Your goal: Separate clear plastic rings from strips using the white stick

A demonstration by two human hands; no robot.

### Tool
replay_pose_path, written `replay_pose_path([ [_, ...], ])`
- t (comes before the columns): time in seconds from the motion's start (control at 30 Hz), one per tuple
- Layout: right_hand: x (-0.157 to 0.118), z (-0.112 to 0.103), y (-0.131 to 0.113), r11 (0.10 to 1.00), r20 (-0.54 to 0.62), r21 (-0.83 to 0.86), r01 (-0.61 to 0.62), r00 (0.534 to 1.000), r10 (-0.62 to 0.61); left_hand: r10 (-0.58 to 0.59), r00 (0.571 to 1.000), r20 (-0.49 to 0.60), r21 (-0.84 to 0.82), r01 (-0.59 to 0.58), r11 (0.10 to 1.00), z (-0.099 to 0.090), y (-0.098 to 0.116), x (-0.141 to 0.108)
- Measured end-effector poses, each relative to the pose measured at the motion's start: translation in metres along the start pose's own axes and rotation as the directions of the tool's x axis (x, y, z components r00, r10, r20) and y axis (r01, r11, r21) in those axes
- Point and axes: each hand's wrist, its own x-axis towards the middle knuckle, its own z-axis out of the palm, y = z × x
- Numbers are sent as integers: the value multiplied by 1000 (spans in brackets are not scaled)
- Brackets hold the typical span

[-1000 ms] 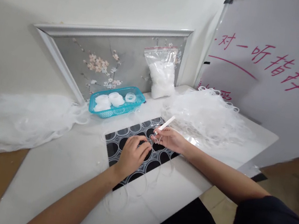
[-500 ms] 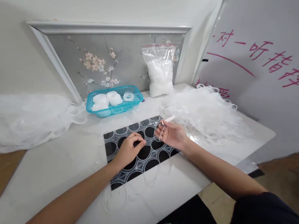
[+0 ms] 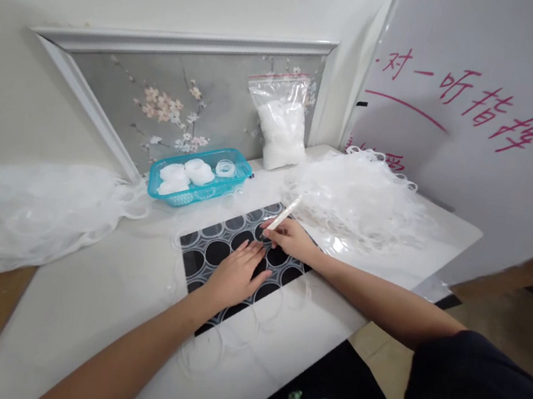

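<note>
My left hand (image 3: 237, 274) lies palm down with its fingers stretched out on a clear sheet patterned with rings, which covers a black mat (image 3: 193, 262). Pinched in my right hand (image 3: 288, 237) is a slim white pen-like tool (image 3: 285, 211), slanted with its lower end down by the left fingertips. Its tip is too small to make out. Dark round areas of the mat show through the sheet. Thin clear rings (image 3: 201, 354) lie on the white table at the near edge of the mat.
Behind the mat stands a blue basket (image 3: 186, 193) with white ring bundles. A zip bag (image 3: 282, 131) of white material leans on the framed picture (image 3: 110, 100). Heaps of clear ring-shaped film lie at right (image 3: 363, 194) and left (image 3: 32, 209). A whiteboard (image 3: 473, 43) stands at right.
My left hand has gone from a pinch to lying flat on the sheet. My right hand has moved left and down, bringing the white tool from nearly level to a steep slant at the sheet.
</note>
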Motion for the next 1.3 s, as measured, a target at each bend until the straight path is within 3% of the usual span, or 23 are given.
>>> replay_pose_path([
  [0.07, 1, 3, 4, 995, 22, -97, 23, 1000, -21, 23, 999, -22, 15, -22, 1000, -1, 1, 0],
  [0.27, 1, 2, 2, 985, 14, -170, 25, 1000, -23, 84, 993, -87, 43, -80, 996, -3, 5, -2],
  [0.83, -10, -4, 3, 954, 39, -281, 108, 994, -101, 30, 1000, -1, 36, -30, 999, -3, 15, 3],
  [1.07, -18, -12, 6, 824, 73, -548, 140, 990, -119, -33, 997, 68, -45, 36, 998, -4, 24, 4],
  [1.3, -33, 6, 6, 688, 115, -695, 210, 977, -182, -12, 999, 32, -94, 15, 995, -5, 25, 1],
])
